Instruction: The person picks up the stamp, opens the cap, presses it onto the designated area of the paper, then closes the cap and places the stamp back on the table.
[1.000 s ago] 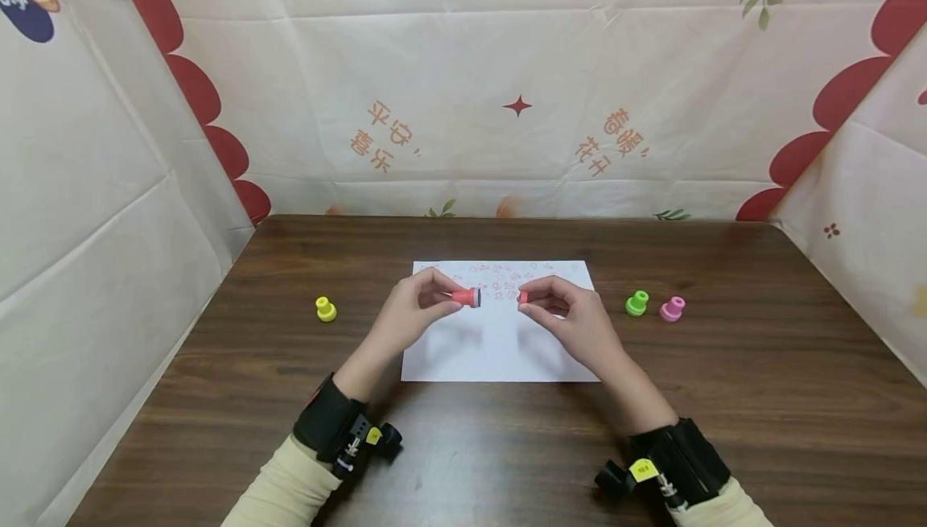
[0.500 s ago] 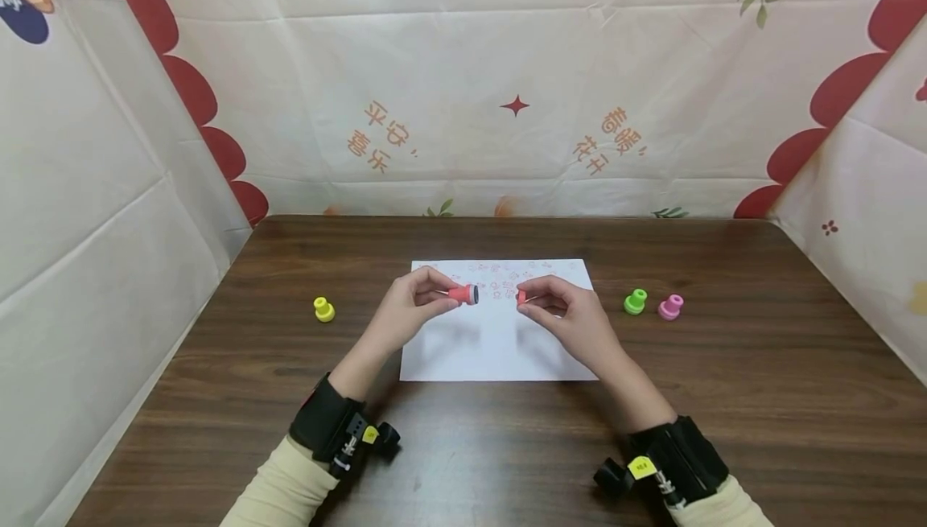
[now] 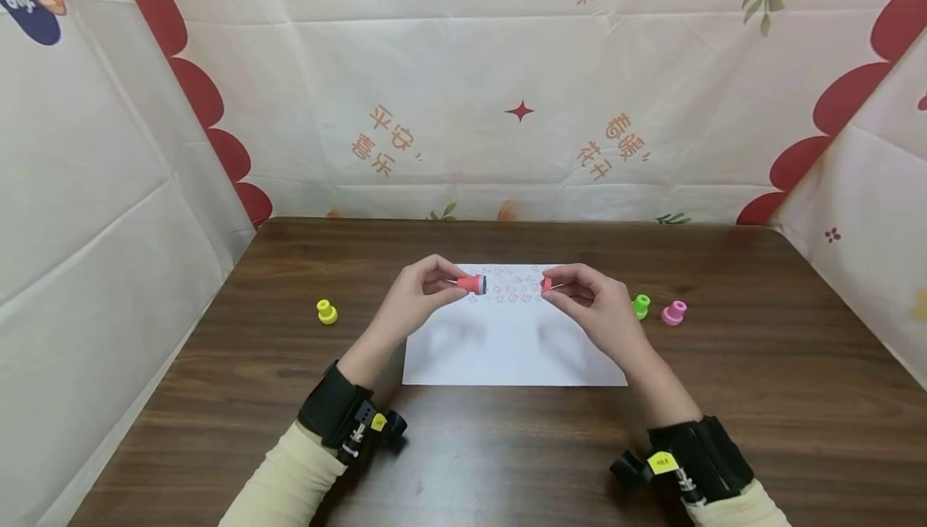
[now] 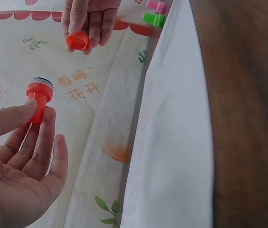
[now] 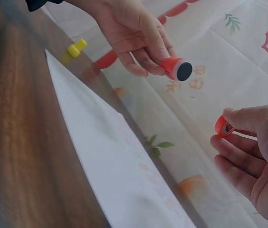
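Observation:
A red stamp (image 3: 471,284) is pinched between the thumb and fingers of my left hand (image 3: 414,302). It lies sideways in the head view, its dark face toward the right hand. In the right wrist view, the stamp's round black face (image 5: 185,71) is exposed. My right hand (image 3: 597,302) pinches a small red cap (image 3: 546,283), its hollow side visible in the left wrist view. Stamp and cap are apart, both held above a white sheet of paper (image 3: 500,350). Rows of small red prints (image 3: 514,282) run along the sheet's far part; both hands hide some of its edges.
A yellow stamp (image 3: 327,312) stands on the dark wooden table (image 3: 463,446) left of the paper. To the right are a green stamp (image 3: 641,306), partly behind the right hand, and a pink stamp (image 3: 673,313). A printed cloth (image 3: 463,60) hangs behind the table.
My right hand, with the cap, has moved right and slightly away, widening the gap to the stamp. The left hand has shifted slightly away with the stamp. Both grips look the same.

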The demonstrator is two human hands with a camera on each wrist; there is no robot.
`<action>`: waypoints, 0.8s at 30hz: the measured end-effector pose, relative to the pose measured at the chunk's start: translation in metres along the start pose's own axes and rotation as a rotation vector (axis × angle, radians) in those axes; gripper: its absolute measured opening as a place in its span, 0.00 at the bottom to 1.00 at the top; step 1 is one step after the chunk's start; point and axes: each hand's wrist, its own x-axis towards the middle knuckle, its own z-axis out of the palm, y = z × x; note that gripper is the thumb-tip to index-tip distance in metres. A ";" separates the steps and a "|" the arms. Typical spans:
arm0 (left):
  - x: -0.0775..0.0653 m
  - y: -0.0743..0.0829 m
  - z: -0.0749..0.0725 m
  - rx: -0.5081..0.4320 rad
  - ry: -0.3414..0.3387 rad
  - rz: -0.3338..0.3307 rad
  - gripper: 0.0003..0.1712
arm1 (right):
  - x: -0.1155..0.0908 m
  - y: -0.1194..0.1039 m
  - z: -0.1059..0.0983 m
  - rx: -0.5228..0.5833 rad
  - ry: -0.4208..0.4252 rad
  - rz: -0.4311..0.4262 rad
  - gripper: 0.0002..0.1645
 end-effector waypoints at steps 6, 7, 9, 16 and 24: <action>0.013 0.008 0.006 0.064 -0.009 0.045 0.12 | 0.002 0.000 -0.011 0.014 0.022 -0.006 0.16; 0.015 0.009 0.007 0.082 -0.011 0.061 0.12 | 0.002 0.000 -0.012 0.015 0.022 -0.002 0.16; 0.019 0.012 0.011 0.109 -0.017 0.081 0.13 | 0.002 0.000 -0.015 0.010 0.021 0.006 0.17; 0.035 0.022 0.028 0.218 -0.029 0.132 0.11 | 0.001 0.001 -0.022 -0.014 0.039 0.010 0.17; 0.051 0.032 0.052 0.327 -0.068 0.115 0.12 | -0.003 0.004 -0.029 -0.021 0.059 0.007 0.18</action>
